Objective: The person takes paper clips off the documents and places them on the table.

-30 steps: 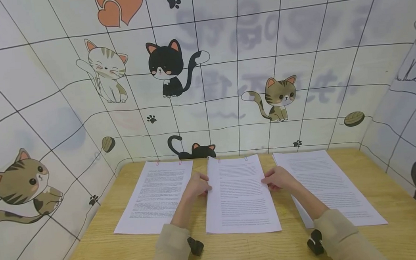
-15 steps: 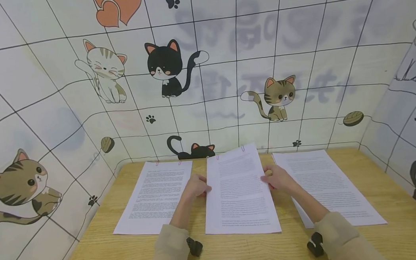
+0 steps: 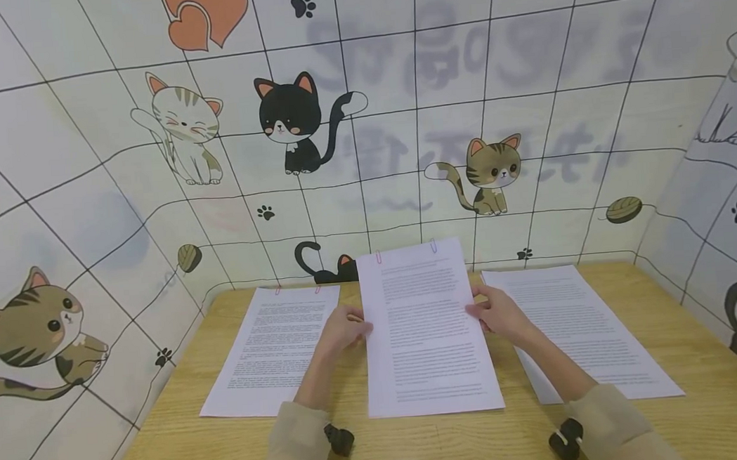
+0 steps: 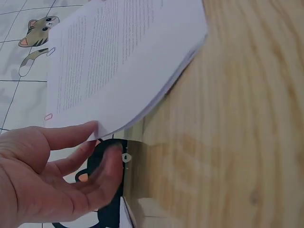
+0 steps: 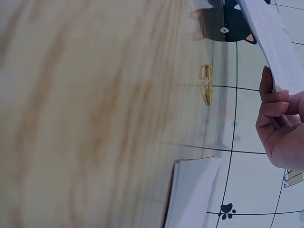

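Observation:
A stack of printed paper sheets [image 3: 425, 325] is lifted at its far end, tilted toward me, its near edge low at the table. Two paper clips [image 3: 433, 246] sit on its top edge. My left hand [image 3: 344, 328] pinches the stack's left edge; in the left wrist view its thumb and a finger meet at the paper's edge and the sheets [image 4: 118, 71] bow. The right hand [image 3: 500, 313] pinches the opposite edge. In the right wrist view, the fingers of the right hand [image 5: 282, 123] curl at the edge of the sheets [image 5: 280, 42].
Left of the held stack lies another printed stack [image 3: 268, 349] with pinkish clips on its top edge. A third printed stack [image 3: 584, 336] lies to the right. The wooden table [image 3: 451, 443] meets a cat-patterned wall covering [image 3: 391, 186]. A small yellow looped thing [image 5: 208, 85] shows near the wall.
The middle stack lay flat at first; its top right corner rose, then the whole far end came up, tilting it toward me. Both hands keep their hold on the side edges.

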Demonstrator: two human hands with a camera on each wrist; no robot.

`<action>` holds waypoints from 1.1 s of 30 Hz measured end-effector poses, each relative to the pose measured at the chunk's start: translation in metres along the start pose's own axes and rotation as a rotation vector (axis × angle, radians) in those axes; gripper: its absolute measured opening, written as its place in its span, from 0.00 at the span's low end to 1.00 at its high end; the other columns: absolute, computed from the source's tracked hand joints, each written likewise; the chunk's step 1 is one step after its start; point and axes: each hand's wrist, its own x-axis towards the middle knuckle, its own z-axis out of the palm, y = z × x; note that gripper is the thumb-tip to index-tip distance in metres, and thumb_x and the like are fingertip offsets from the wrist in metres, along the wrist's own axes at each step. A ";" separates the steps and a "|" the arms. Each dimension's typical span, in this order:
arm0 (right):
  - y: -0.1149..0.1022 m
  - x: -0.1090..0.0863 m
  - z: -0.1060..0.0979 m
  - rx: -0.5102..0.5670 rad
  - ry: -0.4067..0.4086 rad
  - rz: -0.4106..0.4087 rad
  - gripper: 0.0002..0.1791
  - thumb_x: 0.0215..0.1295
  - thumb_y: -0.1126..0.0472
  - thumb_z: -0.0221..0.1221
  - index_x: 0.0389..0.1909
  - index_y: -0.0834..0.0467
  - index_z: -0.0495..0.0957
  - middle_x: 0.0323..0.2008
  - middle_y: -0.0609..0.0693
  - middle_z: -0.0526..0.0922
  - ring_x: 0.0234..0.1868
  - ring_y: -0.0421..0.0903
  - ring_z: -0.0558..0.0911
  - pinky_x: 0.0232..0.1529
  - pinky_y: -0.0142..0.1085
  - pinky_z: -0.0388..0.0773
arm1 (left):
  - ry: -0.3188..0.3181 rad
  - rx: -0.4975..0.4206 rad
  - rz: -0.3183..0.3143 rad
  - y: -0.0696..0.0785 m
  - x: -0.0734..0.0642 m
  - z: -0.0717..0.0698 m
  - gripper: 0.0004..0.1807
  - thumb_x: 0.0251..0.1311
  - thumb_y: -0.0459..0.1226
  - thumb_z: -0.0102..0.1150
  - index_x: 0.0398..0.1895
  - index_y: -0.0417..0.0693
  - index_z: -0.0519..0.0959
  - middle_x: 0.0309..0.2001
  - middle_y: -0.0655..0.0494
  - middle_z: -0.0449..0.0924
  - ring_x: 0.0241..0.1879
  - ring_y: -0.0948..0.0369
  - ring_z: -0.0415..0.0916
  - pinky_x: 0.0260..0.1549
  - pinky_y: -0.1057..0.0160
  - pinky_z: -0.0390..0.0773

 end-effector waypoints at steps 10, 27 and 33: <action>-0.002 -0.005 -0.003 0.031 -0.005 -0.049 0.13 0.74 0.69 0.54 0.55 0.69 0.69 0.18 0.48 0.74 0.17 0.39 0.66 0.19 0.29 0.61 | -0.047 -0.141 0.073 0.008 -0.007 -0.009 0.16 0.67 0.31 0.60 0.55 0.32 0.78 0.38 0.45 0.85 0.33 0.56 0.83 0.37 0.57 0.84; -0.019 -0.027 -0.007 0.121 0.004 -0.151 0.14 0.74 0.66 0.57 0.55 0.67 0.69 0.21 0.51 0.74 0.20 0.40 0.68 0.21 0.30 0.63 | 0.000 -0.143 0.189 0.032 -0.035 -0.021 0.11 0.66 0.33 0.64 0.45 0.33 0.84 0.34 0.48 0.85 0.30 0.59 0.80 0.33 0.61 0.82; -0.022 -0.032 -0.007 0.125 0.014 -0.196 0.14 0.73 0.65 0.59 0.52 0.67 0.70 0.22 0.54 0.76 0.21 0.41 0.70 0.22 0.30 0.65 | 0.052 -0.132 0.216 0.042 -0.048 -0.023 0.09 0.65 0.32 0.65 0.45 0.35 0.85 0.32 0.50 0.85 0.29 0.59 0.79 0.31 0.64 0.79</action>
